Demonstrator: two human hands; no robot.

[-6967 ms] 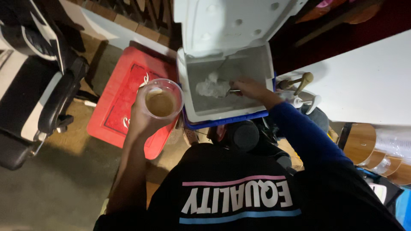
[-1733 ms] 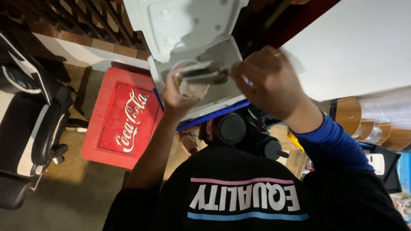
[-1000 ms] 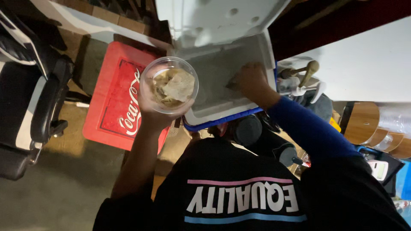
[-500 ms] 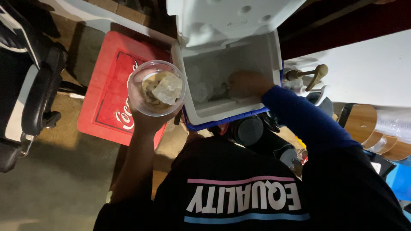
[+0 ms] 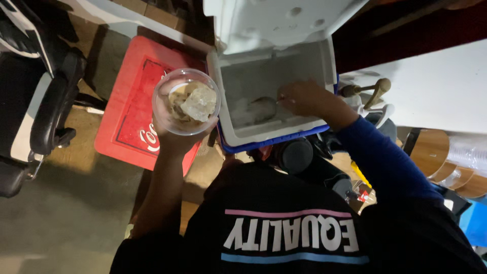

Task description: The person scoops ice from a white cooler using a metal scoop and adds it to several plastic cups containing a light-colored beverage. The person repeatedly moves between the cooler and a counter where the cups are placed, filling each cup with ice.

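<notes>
Left hand (image 5: 177, 139) holds a clear plastic cup (image 5: 186, 101) from below, fingers wrapped around its base and wall, mouth up and roughly level; my read is that keeps the tan drink and the ice chunk (image 5: 199, 101) inside from spilling. The cup sits just left of the open cooler (image 5: 324, 61), over the red crate (image 5: 129, 109), close enough to the rim that a scoop load has little way to travel. Right hand (image 5: 302, 96) is down inside the cooler, fingers closed on the handle of a metal scoop (image 5: 264, 104); the scoop bowl points left, into the remaining ice (image 5: 243, 109) on the cooler floor, looks like mid-dig. The cooler's white lid (image 5: 274, 20) stands open at the back, leaving the opening free for the arm. A white surface (image 5: 431, 86) lies to the right, with wooden-handled tools (image 5: 378, 89) near its edge and wooden bowls (image 5: 436, 162) below. A black chair (image 5: 35, 96) stands far left, well apart. Against half a second ago: the cup is in about the same spot with the same big chunk in it, and the right hand remains inside the cooler. Against seven seconds ago: the cup then showed only liquid, now it carries ice on top.
</notes>
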